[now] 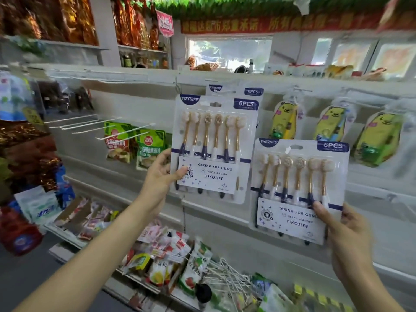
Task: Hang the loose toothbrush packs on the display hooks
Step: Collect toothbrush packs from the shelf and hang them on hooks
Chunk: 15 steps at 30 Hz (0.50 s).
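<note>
Two toothbrush packs are in hand, one each. On the left hand [161,174], the thumb lies across the front of its pack's card and the other fingers [165,155] curl behind the left edge, a firm pinch low on the left pack [213,147]. That pack is held upright against the display panel, its top slot just below a white display hook [221,91] where a hung pack [234,92] of the same kind already sits behind it. The right hand [346,235] pinches the lower right corner of the right pack [297,188], thumb on the front, the rest behind; it waits lower and to the right, off any hook.

Judging by this, the step is threading the left pack onto the hook. Doing it well likely means raising the pack until its slot meets the hook tip, keeping the card square to the panel, then sliding it back against the hung one. A low grip lets the top sway, so a slow approach should help.

Yellow cartoon-bear packs [286,120] hang farther right; green sauce sachets [150,149] hang to the left.
</note>
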Tool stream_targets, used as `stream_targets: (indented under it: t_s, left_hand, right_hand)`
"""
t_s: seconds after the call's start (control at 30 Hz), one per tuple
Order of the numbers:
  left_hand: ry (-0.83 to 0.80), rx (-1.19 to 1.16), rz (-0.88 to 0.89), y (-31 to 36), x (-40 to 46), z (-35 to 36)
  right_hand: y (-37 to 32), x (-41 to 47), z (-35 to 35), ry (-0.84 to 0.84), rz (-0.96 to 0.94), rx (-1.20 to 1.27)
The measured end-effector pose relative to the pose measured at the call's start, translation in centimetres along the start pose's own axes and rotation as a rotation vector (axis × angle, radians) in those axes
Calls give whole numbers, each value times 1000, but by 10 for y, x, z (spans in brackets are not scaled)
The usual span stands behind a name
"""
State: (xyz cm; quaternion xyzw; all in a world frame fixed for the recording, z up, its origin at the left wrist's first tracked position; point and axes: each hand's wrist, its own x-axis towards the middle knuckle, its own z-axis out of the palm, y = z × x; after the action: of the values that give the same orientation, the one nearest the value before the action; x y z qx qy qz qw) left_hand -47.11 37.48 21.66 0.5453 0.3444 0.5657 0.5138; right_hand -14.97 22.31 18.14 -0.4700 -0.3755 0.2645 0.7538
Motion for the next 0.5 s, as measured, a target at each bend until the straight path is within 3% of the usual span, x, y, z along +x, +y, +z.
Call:
stream_targets:
  t_s: [0.5]
  left_hand:
    - [-20,-71,56,-17,78,3]
  right_hand:
    - [33,39,20,55,-10,-86]
